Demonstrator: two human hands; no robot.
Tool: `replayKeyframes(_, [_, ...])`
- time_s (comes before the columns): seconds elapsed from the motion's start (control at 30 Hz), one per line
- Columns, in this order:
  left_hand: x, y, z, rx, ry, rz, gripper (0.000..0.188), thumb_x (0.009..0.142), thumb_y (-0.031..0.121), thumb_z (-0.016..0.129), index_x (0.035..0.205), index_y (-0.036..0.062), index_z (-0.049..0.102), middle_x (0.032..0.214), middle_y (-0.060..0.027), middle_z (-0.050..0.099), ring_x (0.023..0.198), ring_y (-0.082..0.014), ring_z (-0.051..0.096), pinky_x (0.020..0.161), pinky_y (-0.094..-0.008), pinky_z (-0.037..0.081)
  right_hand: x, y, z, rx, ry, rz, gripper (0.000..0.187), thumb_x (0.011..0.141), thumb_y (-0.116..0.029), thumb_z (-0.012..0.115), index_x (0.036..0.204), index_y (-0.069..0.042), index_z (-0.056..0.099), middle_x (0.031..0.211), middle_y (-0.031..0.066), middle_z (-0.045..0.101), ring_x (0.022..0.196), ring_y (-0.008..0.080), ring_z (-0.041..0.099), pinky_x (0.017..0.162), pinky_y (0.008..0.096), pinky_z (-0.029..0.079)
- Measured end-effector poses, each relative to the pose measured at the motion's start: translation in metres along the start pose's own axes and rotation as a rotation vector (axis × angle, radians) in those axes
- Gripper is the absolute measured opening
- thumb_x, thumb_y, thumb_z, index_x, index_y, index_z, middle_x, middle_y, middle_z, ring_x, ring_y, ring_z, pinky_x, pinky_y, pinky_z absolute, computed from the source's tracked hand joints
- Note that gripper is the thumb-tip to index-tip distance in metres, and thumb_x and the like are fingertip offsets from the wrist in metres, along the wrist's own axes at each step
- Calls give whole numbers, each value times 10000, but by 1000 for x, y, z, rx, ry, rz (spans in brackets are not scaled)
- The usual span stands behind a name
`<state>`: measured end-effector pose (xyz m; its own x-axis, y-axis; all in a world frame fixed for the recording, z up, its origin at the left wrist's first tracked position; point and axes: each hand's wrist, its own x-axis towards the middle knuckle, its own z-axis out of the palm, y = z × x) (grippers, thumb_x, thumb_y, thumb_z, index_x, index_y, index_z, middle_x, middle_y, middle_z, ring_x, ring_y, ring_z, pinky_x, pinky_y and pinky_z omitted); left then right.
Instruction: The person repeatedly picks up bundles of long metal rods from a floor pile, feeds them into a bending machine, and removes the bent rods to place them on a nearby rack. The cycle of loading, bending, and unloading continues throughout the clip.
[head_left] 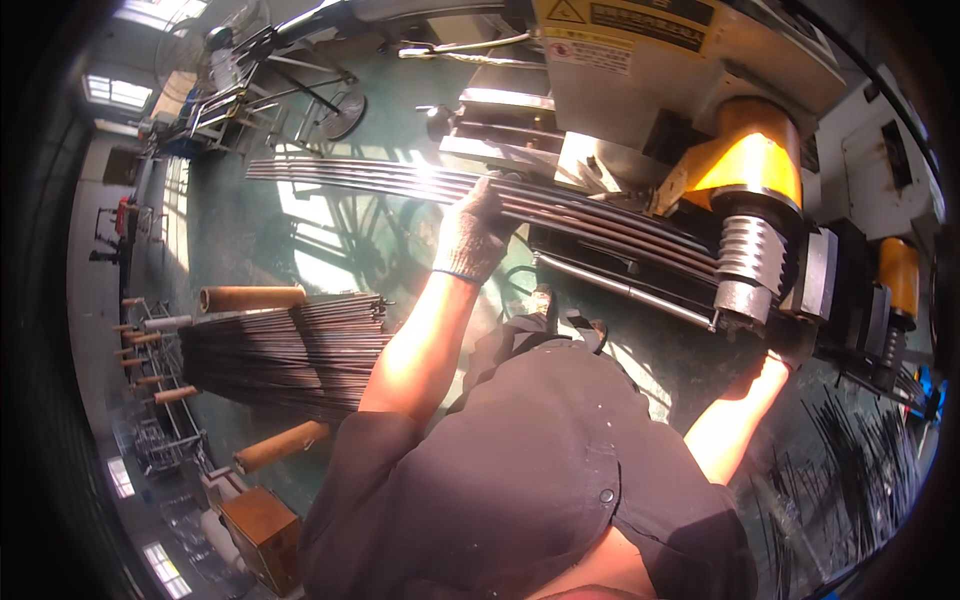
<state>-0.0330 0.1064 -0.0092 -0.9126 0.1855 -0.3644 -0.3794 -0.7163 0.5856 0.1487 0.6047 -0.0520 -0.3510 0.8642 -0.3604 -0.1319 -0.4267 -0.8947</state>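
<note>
– Where are the metal rods (590,222)?

– Side by side along the near edge of the grey machine (620,100). Their left ends stick out past its left edge, over the green floor (225,240). The right ends reach a ribbed metal piece (750,250) under a yellow cylinder (750,165); whether they go inside it, I can't tell.

– And your hands?

– My left hand (475,228), in a pale glove, grips the rods partway along, fingers wrapped about them. My right hand (790,342) is in shadow just below the ribbed piece, towards the machine's right end. I can't tell how those fingers stand.

– What else is around you?

– A pale bar (625,291) slants below the rods. On my left a big pile of dark rods (285,355) lies between two brown rolls (250,299), with a cardboard box (262,530) nearer me. More thin dark sticks (880,470) crowd my right.
</note>
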Motion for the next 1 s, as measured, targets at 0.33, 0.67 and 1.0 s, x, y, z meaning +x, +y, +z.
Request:
replayKeyframes(0.33, [83, 189, -173, -226, 191, 335, 230, 1075, 182, 533, 1167, -4, 633, 1137, -151, 708, 1060, -340, 694, 1006, -547, 567, 28, 30, -47, -847, 124, -259, 476, 1021, -490, 612, 1212, -66, 714, 1191, 95, 715, 1080, 274, 663, 959, 489, 499])
replayKeyframes(0.67, [130, 428, -325, -175, 245, 600, 350, 1071, 120, 474, 1409, 84, 554, 1302, -146, 661, 1136, -335, 673, 1030, -539, 552, -109, 124, -87, -3118, -435, -480, 409, 1066, -412, 521, 1285, -131, 722, 1339, 46, 707, 1237, 252, 653, 1070, 541, 456])
replayKeyframes(1.0, [162, 527, -419, 115, 253, 486, 356, 1064, 113, 515, 1418, 131, 545, 1205, -194, 709, 1079, -350, 714, 951, -545, 605, -304, 213, -58, -3002, -1165, -156, 309, 1069, -294, 514, 1269, -252, 746, 1309, -31, 697, 1304, 181, 610, 1133, 574, 383])
